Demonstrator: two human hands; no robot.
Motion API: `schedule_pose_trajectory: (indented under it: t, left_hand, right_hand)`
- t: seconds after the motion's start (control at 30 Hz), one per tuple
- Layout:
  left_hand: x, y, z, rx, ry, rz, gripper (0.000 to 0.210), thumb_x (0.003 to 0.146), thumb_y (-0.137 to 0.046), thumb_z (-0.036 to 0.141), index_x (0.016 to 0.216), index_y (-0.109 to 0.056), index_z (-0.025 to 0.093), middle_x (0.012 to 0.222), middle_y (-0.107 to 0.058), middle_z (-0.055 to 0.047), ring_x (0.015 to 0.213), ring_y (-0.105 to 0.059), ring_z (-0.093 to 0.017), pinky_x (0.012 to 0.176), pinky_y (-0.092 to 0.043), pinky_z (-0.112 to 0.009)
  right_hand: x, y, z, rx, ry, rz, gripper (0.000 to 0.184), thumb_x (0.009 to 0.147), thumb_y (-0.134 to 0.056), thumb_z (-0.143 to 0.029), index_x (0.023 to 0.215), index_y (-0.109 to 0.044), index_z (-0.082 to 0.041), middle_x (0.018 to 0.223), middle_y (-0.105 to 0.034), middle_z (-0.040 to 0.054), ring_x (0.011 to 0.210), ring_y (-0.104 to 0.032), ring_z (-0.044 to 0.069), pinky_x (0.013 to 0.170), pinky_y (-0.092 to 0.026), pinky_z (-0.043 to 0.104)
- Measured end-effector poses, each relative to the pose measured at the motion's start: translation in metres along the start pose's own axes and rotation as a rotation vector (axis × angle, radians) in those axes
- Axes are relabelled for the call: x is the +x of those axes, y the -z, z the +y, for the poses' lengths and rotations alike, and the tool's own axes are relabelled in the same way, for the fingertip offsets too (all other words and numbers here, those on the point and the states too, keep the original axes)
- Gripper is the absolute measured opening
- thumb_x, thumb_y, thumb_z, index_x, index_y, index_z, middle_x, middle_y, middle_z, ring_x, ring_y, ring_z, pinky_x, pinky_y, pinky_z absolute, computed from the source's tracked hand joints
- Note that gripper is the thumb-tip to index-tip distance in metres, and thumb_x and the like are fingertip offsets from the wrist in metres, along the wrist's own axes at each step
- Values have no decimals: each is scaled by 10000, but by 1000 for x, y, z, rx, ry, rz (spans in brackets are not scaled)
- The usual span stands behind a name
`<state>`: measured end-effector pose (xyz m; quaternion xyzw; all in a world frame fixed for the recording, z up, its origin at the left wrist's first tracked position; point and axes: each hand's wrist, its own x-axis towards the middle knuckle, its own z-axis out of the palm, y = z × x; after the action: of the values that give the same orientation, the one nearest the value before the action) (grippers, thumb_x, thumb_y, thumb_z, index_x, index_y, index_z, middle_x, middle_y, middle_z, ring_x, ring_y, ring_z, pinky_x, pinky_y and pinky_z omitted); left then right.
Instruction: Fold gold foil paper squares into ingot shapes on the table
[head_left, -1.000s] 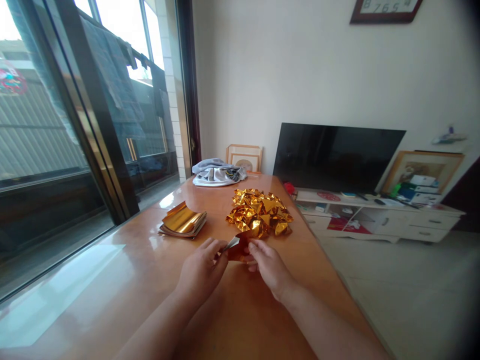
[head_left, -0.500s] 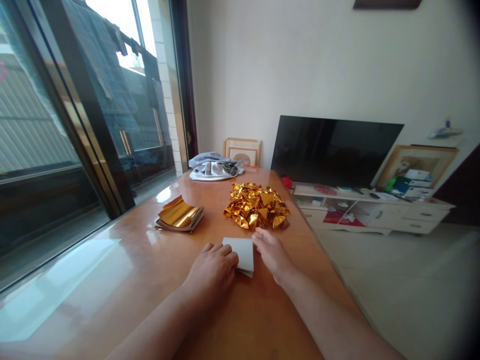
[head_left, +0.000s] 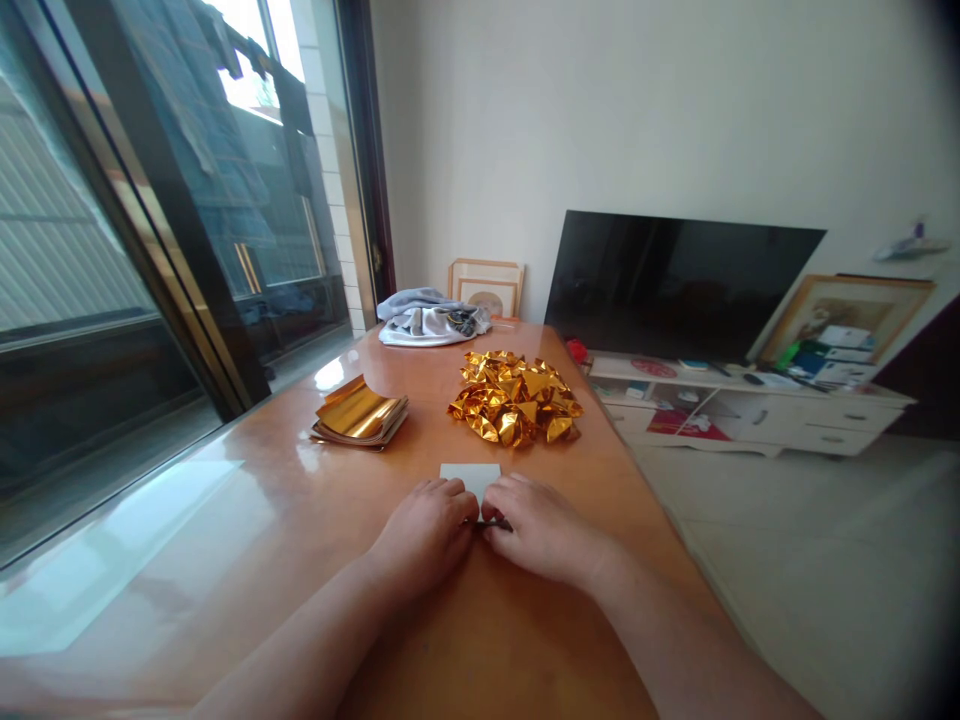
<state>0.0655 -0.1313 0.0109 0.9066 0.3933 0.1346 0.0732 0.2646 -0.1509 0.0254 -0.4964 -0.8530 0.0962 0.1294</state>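
Observation:
A pale sheet of paper (head_left: 471, 474) lies on the wooden table, its near edge lifted between my hands. My left hand (head_left: 431, 520) grips that near edge from the left with curled fingers. From the right, my right hand (head_left: 536, 525) pinches the same edge, thumb below and fingers above. Beyond the paper sits a heap of folded gold foil pieces (head_left: 517, 398). To the left rests a stack of gold foil paper (head_left: 360, 415), its top sheet curling upward.
The glossy wooden table (head_left: 300, 580) runs away from me, beside a sliding window on the left. A bundle of grey cloth (head_left: 431, 318) lies at its far end. On the right, a television (head_left: 675, 285) stands on a white cabinet (head_left: 780, 425).
My right hand has moved from the paper's far right corner to its near edge, beside my left hand. The near edge is now lifted between the fingers.

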Motion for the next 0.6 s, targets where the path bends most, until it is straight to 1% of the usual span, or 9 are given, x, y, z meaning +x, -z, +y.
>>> schedule_pose_trajectory:
  t: [0.07, 0.23, 0.37, 0.43, 0.6]
  left_hand:
    - [0, -1, -1, -17, 4, -4, 137, 876, -537, 173, 869, -666, 217, 891, -621, -42, 859, -580, -202, 758, -426, -298]
    - [-3, 1, -7, -103, 10, -41, 178, 884, -520, 180, 876, -692, 229, 911, -630, -38, 874, -600, -194, 754, -440, -276]
    - [-7, 5, -13, -196, 21, -58, 221, 897, -492, 179, 906, -704, 240, 939, -649, -32, 878, -610, -185, 755, -445, -265]
    - [-8, 6, -17, -238, 53, -51, 214, 891, -486, 175, 898, -693, 231, 935, -661, -29, 864, -612, -180, 755, -446, -263]
    - [-6, 3, -25, -302, 189, -29, 162, 849, -499, 177, 863, -657, 213, 891, -682, -20, 811, -611, -175, 712, -441, -260]
  right_hand:
    - [2, -2, 4, 10, -1, -20, 61, 866, -610, -244, 877, -660, -211, 918, -666, 37, 881, -577, 186, 723, -354, 276]
    - [2, -4, 12, 67, 22, -37, 129, 893, -561, -224, 867, -687, -217, 921, -686, 37, 875, -593, 180, 732, -361, 268]
    - [3, -7, 16, 151, -10, -31, 164, 903, -539, -228, 834, -687, -214, 884, -683, 27, 803, -592, 162, 682, -358, 253]
    - [4, -9, 18, 213, -34, -37, 179, 904, -531, -229, 807, -680, -208, 856, -684, 22, 776, -588, 155, 667, -360, 247]
    - [9, -19, 25, 326, -107, -29, 158, 862, -545, -201, 748, -655, -199, 808, -679, 7, 741, -588, 146, 616, -343, 236]
